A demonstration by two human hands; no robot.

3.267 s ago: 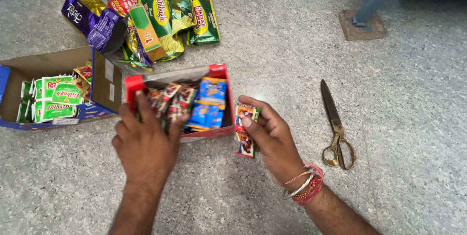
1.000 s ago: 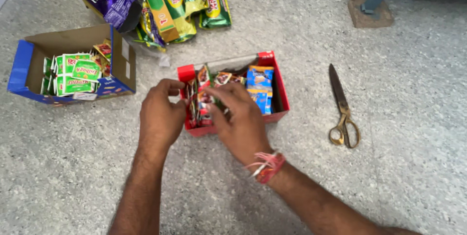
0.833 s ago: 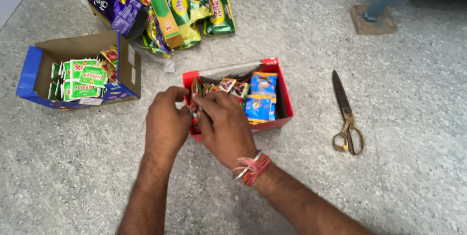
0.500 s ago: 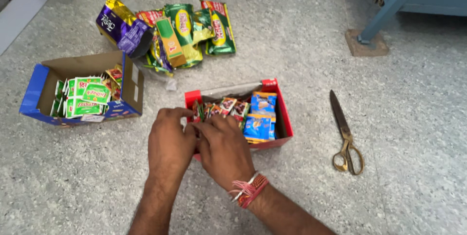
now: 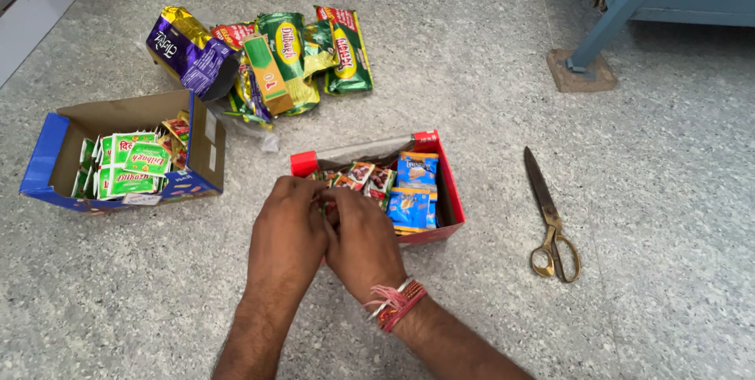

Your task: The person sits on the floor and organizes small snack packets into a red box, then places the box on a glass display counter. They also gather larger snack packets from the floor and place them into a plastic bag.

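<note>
A small red cardboard box (image 5: 452,191) lies on the speckled floor, filled with small red sachets (image 5: 370,178) on its left and blue sachets (image 5: 414,186) on its right. My left hand (image 5: 287,230) and my right hand (image 5: 363,242) are pressed together over the box's left end, fingers curled into the red sachets there. What the fingertips grip is hidden under the hands. A red thread band sits on my right wrist.
A blue cardboard box (image 5: 47,164) holding green sachets stands at the left. A heap of green, purple and red snack packets (image 5: 267,57) lies behind. Brass-handled scissors (image 5: 550,219) lie to the right. A blue furniture leg (image 5: 609,22) stands at the back right.
My right hand came from the box's right side, where it held red sachets, over to the left end beside my left hand. The view pulled back, so everything looks smaller.
</note>
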